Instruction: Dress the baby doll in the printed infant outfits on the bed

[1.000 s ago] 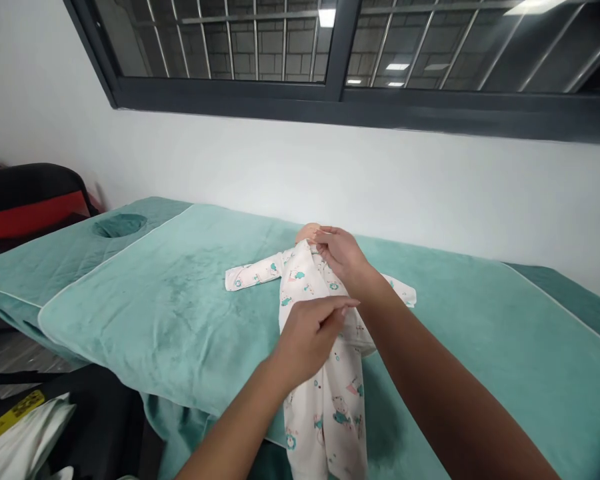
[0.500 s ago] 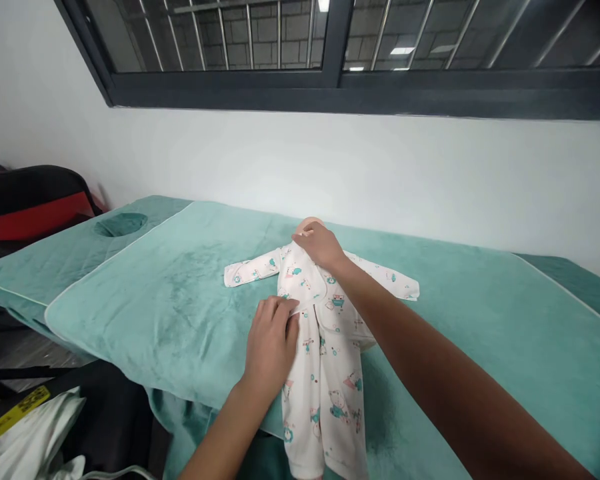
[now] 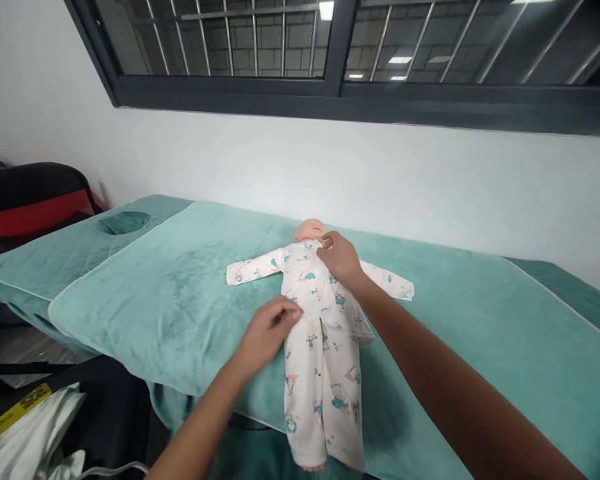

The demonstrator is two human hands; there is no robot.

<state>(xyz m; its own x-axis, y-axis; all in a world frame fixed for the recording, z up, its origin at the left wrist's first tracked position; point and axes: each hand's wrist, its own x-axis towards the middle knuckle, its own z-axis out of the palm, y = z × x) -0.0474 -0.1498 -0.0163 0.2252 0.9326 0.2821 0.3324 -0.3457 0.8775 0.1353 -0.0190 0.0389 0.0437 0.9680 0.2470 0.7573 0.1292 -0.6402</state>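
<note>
A baby doll (image 3: 309, 230) lies on its back, head toward the wall. It wears a white printed baby shirt (image 3: 307, 273) with sleeves spread sideways, and matching pants (image 3: 325, 393). Below the neck, on the shirt's upper right, my right hand (image 3: 341, 257) is closed with its fingertips pinched at the fabric edge. My left hand (image 3: 267, 330) hovers by the shirt's lower left hem, fingers loosely curled and thumb apart, with nothing visible in it. A foot shows at one pant leg's end; my right forearm passes over the shirt's right side.
The doll lies on a bed with a teal cover (image 3: 170, 300), which has a face hole (image 3: 123, 223) at the left. A white wall (image 3: 280, 160) and barred window stand behind. At lower left, white cloth (image 3: 35, 433) lies on a black seat; a red-and-black chair (image 3: 35, 200) is beyond.
My right hand has shifted right and down from the neck, uncovering the doll's face. The shirt front now lies flatter across the chest. My left hand has loosened and drawn slightly left from the hem.
</note>
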